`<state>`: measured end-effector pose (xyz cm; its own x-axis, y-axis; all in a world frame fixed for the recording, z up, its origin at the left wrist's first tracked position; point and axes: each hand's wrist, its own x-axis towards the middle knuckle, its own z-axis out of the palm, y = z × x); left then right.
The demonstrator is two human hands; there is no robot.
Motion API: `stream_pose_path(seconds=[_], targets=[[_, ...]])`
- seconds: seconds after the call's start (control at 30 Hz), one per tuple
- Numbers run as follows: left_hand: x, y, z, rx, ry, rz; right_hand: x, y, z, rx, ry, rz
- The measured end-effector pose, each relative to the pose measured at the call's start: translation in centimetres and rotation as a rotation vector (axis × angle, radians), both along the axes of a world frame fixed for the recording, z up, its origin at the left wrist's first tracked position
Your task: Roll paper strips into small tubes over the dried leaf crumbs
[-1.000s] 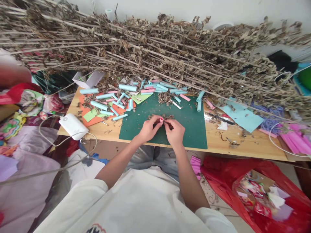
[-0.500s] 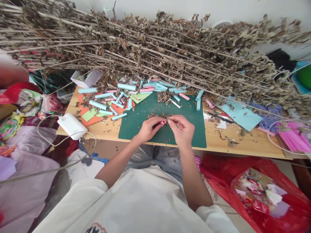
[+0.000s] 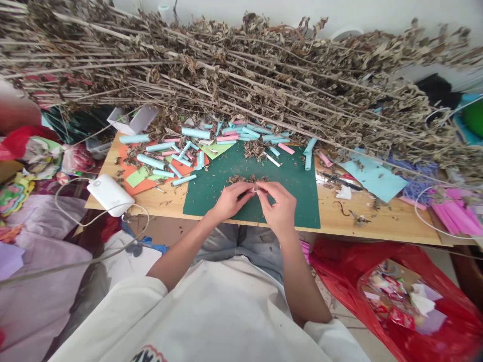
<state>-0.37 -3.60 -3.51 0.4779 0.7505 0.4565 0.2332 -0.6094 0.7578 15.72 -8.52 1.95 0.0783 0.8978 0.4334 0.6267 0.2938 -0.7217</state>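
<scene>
Over the green cutting mat [image 3: 204, 198], my left hand [image 3: 230, 200] is closed around a small pink paper tube [image 3: 253, 190], most of it hidden by the fingers. My right hand [image 3: 279, 203] is closed in a pinch at the tube's open end, with dried leaf bits at its fingertips. The two hands' fingertips meet there. Just beyond them lies a small pile of crumbled dried leaves [image 3: 247, 179] on the mat.
Blue paper tubes [image 3: 196, 133] and pink ones lie scattered at the back left. Dried stalks [image 3: 226, 75] span the whole back. A white power bank [image 3: 110, 195] with a cable sits left, a black pen [image 3: 343, 182] right. A red bag [image 3: 339, 261] of scraps stands below.
My right hand has moved left, bringing its pinched fingers from beside the tube's mouth onto it. My left hand stays in place, still holding the tube.
</scene>
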Motion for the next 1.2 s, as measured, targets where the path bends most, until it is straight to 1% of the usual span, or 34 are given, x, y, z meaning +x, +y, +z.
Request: stream_pose_path(seconds=[0.07,0.13,0.23,0.33,0.43,0.5,0.63,0.7,0.77,0.87,0.97,1.07,1.13,1.2], targets=[[0.0,-0.01,0.06,0.006,0.0,-0.007,0.04,0.13,-0.08,-0.026,0.066,-0.025],[0.0,-0.03,0.11,0.019,-0.002,-0.012,0.09,0.25,-0.15,-0.042,0.092,-0.015],[0.0,-0.04,0.16,0.017,0.005,-0.015,0.16,0.24,-0.35,-0.02,0.043,0.007],[0.01,-0.06,0.22,-0.003,0.014,-0.016,0.13,-0.03,-0.59,0.027,-0.018,-0.005],[0.04,-0.07,0.26,-0.012,0.004,-0.002,0.03,-0.28,-0.69,0.027,-0.01,-0.004],[0.05,-0.08,0.24,-0.015,0.009,-0.001,0.0,-0.26,-0.74,-0.026,0.059,-0.006],[0.07,-0.1,0.07,0.001,0.016,0.001,0.08,0.22,-0.89,-0.187,0.296,0.001],[0.08,-0.1,0.03,0.01,0.013,0.011,0.16,0.46,-0.9,-0.223,0.346,0.016],[0.09,-0.1,0.08,0.003,0.016,0.012,0.19,0.53,-0.82,-0.216,0.324,0.03],[0.08,-0.1,0.23,-0.016,0.013,0.004,0.14,0.25,-0.61,-0.147,0.228,0.02],[0.05,-0.09,0.28,-0.028,-0.001,-0.013,0.0,-0.22,-0.44,-0.067,0.071,-0.001],[0.02,-0.07,0.21,-0.026,-0.001,-0.019,-0.19,-0.45,-0.37,-0.039,-0.085,0.001],[0.01,-0.05,0.17,-0.01,-0.001,0.002,-0.33,-0.36,-0.49,-0.036,-0.106,0.001],[0.01,-0.02,0.14,0.002,0.001,0.029,-0.46,-0.16,-0.82,-0.032,-0.038,-0.014]])
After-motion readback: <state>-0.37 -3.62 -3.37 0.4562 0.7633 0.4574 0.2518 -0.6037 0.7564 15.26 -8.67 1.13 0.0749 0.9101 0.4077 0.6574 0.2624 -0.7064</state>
